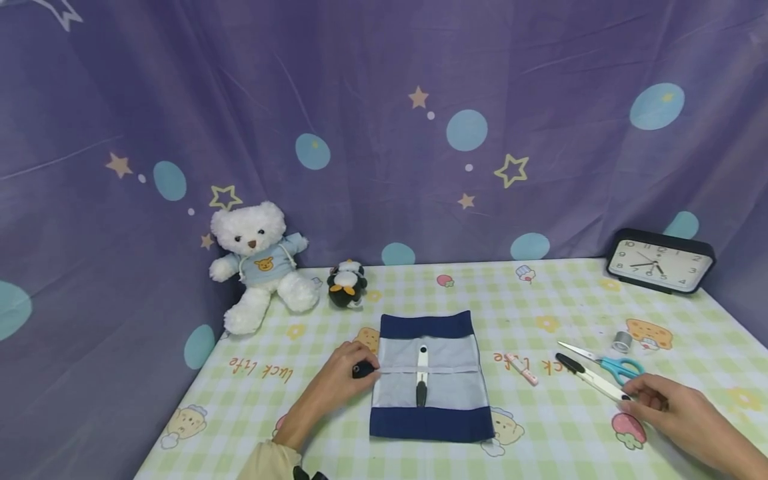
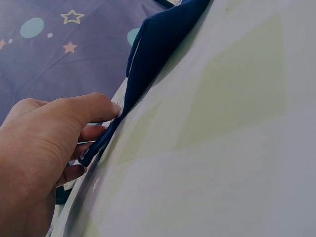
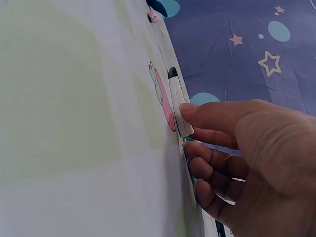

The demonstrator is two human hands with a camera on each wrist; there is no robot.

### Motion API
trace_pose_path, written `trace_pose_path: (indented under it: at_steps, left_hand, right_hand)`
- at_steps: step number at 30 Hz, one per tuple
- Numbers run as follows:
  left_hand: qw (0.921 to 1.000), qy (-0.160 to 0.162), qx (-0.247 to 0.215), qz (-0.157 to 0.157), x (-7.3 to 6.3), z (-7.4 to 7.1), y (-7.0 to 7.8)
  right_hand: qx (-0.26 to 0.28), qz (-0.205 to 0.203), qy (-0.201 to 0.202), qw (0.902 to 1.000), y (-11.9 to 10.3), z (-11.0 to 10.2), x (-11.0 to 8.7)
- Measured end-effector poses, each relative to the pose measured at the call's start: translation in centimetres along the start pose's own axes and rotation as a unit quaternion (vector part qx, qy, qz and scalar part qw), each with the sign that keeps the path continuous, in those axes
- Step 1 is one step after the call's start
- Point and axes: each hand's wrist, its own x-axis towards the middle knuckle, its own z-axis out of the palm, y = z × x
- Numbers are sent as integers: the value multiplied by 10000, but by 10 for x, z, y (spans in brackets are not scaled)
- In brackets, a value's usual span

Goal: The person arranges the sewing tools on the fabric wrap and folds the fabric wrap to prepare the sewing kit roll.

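Observation:
A navy and grey fabric tool roll (image 1: 399, 392) lies unfolded on the table. Across its middle runs a pale band, and under that sits a slim white tool with a black end (image 1: 423, 363). My left hand (image 1: 342, 373) pinches the roll's left edge, by a small navy tab; the left wrist view shows thumb and fingers on the navy fabric (image 2: 155, 52). On the right, my right hand (image 1: 675, 407) pinches the near end of a second slim white tool with a black tip (image 1: 591, 379). In the right wrist view, its thumb lies on that white tool (image 3: 177, 101).
Scissors with turquoise handles (image 1: 621, 368) and a grey spool (image 1: 622, 342) lie just beyond the right hand. A small pink and white item (image 1: 522, 370) is right of the roll. Along the back stand a white teddy bear (image 1: 258, 267), a penguin toy (image 1: 347, 283) and a clock (image 1: 660, 260).

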Motion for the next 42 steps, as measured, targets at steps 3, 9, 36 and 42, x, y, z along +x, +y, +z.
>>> trace_pose_path:
  at_steps: [3, 9, 36, 42]
  left_hand:
    - [10000, 2, -12, -4, 0, 0, 0]
    - [10000, 11, -27, 32, -1, 0, 1]
    - [9999, 45, -7, 146, 1, 1, -1]
    - [9999, 29, -49, 127, 1, 0, 0]
  right_hand:
    - [50, -36, 32, 10000, 0, 1, 0]
    - [-8, -24, 79, 10000, 0, 1, 0]
    - [650, 320, 845, 9938, -6, -11, 2]
    - [1059, 264, 1038, 9886, -8, -13, 4]
